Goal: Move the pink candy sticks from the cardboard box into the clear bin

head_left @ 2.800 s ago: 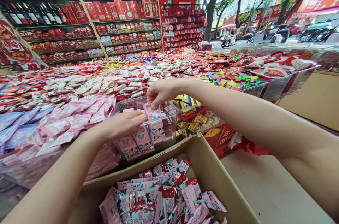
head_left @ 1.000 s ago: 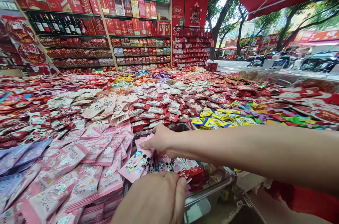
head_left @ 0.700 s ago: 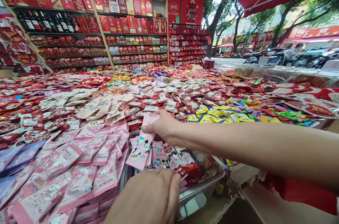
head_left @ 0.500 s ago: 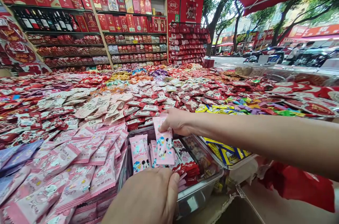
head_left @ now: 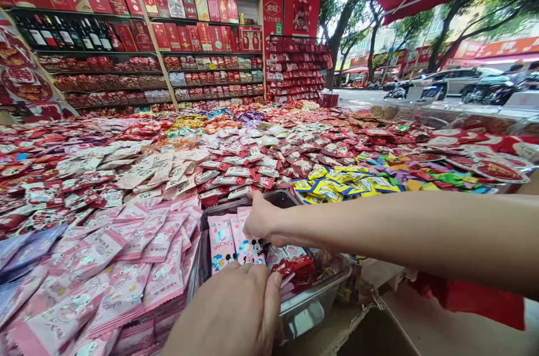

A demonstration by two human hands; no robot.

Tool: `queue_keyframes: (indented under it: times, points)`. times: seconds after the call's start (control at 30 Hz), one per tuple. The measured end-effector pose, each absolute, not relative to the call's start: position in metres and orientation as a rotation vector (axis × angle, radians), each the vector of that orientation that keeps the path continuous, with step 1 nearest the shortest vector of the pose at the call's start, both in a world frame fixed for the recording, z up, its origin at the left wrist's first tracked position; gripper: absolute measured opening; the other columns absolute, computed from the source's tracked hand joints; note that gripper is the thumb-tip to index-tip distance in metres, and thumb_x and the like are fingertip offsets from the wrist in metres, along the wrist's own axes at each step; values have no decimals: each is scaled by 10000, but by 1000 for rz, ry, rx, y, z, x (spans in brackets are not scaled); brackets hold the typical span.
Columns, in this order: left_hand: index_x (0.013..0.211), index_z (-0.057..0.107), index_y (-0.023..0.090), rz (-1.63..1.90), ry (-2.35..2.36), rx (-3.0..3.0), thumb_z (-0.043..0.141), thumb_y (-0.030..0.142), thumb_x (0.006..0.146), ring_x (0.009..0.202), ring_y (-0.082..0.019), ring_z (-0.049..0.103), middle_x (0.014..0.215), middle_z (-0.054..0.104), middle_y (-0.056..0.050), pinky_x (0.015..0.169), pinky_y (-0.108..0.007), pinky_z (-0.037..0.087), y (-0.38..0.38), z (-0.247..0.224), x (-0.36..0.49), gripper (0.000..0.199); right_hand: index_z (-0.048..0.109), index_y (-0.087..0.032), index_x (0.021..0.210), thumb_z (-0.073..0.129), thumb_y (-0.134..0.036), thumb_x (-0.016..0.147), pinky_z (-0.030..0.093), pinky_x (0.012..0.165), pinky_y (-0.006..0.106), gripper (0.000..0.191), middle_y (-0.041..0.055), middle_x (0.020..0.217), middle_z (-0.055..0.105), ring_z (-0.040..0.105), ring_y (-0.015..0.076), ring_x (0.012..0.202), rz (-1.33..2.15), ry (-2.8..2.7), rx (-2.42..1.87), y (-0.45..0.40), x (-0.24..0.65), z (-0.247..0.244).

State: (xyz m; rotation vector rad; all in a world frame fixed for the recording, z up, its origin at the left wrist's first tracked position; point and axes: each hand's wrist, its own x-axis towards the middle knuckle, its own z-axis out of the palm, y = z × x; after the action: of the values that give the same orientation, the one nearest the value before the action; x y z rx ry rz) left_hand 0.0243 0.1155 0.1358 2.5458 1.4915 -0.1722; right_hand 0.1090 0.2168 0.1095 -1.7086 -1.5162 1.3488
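Note:
A clear plastic tub point(head_left: 309, 294) holds small snack packets in front of me. My right hand point(head_left: 264, 220) reaches in from the right and grips the upper part of a pink Mickey packet point(head_left: 249, 249), upright in the tub. Touching it on the left stands another pink packet point(head_left: 220, 241). Red-and-white packets point(head_left: 297, 266) lie to their right, partly under my wrist. My left hand point(head_left: 231, 308) is at the tub's near left side, back up, thumb against the curled fingers. Its fingertips, and whatever they hold, are hidden.
Pink packets point(head_left: 101, 283) are heaped left of the tub. Yellow-and-blue packets point(head_left: 337, 183) lie behind my right forearm. More wrapped sweets point(head_left: 236, 148) spread towards shelves point(head_left: 197, 36) of red boxes. An open cardboard box point(head_left: 379, 333) is below right.
My right hand has lowered the pink Mickey packet into the tub, beside the other pink one. My left hand has stayed nearly still.

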Motion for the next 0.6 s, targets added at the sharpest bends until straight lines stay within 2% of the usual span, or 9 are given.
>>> queue_keyframes:
  times: [0.07,0.13,0.23,0.33,0.4,0.5,0.6]
  points:
    - [914,616,187,-171,1485,2557,131,208,879,821,-265,611,887,667,-89,731,-446,483,117,137,25,487,220,-277,1312,480,3,593,422,635,326,814,98,1026,535,538,255,906,1336,-1537,-1759,213,111,110]
    - [903,615,183,-183,1484,2570,136,201,877,806,-267,614,878,668,-90,720,-449,486,118,139,27,480,310,-225,1277,476,10,589,417,612,293,746,110,1022,544,543,242,895,1342,-1564,-1778,211,113,112]
    - [904,612,179,-200,1486,2560,140,186,873,796,-263,623,868,672,-90,714,-446,491,118,140,28,474,479,-135,1150,551,-9,582,418,585,241,586,115,991,575,561,211,851,1280,-1761,-1729,212,114,114]
    - [904,612,184,-190,1487,2541,153,185,872,802,-255,629,868,675,-86,720,-435,495,117,140,29,461,553,-130,1080,642,-67,570,435,609,251,521,106,954,601,580,221,825,1141,-2080,-1684,213,114,120]
    - [907,614,189,-175,1495,2540,155,191,873,817,-254,628,880,677,-83,732,-434,493,115,139,28,461,551,-130,1100,664,-97,573,444,682,276,540,119,983,591,571,246,882,1002,-2322,-1679,212,114,127]
    - [929,610,190,-159,1487,2582,156,193,872,838,-259,623,906,674,-86,743,-446,489,115,140,28,458,476,-154,1199,664,-173,611,432,782,316,618,157,1133,492,519,273,1002,811,-2542,-1713,208,113,134]
    - [931,607,182,-144,1475,2617,152,187,871,822,-257,622,898,670,-90,734,-441,490,115,140,27,459,411,-256,1258,601,-226,683,425,797,392,606,155,1220,386,454,305,1077,679,-2547,-1652,208,111,127]
